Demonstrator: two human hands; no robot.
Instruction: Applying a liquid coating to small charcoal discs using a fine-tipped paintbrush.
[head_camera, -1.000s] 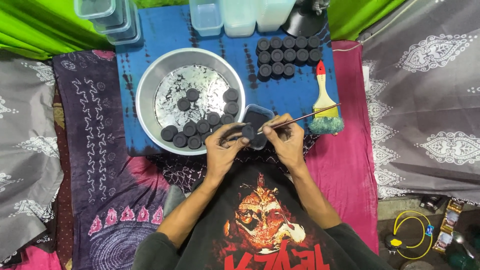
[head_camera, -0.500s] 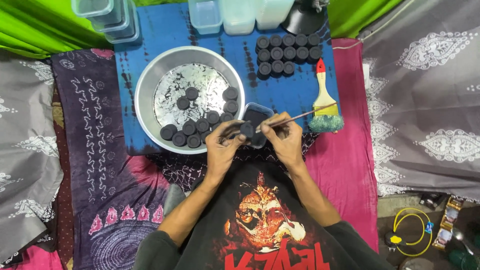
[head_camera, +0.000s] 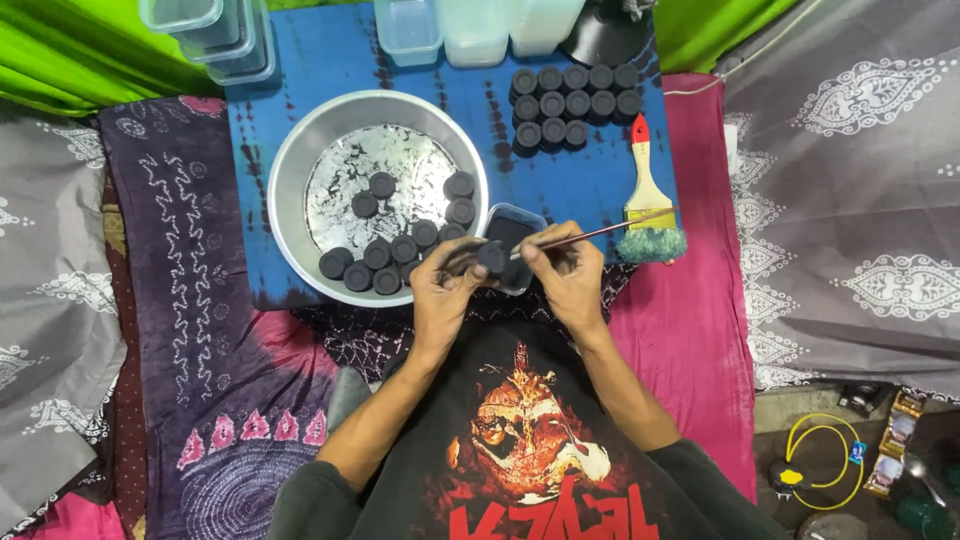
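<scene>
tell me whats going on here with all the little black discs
A person seated on patterned cloths holds a small round black disc in the left hand and works at it with a thin stick-like tool held in the right hand. Just beyond the hands sits a small dark-filled plastic tub. A round metal basin holds more black discs, and another batch lies in rows on the blue cloth. A wooden-handled paintbrush with a red tip lies to the right.

Patterned cloths are covering the floor: a grey printed cloth (head_camera: 850, 200) is lying at three o'clock, a purple batik cloth (head_camera: 170, 330) at eight. Bright green fabric (head_camera: 70, 50) is bunching at eleven o'clock, and even light is falling overall.
</scene>
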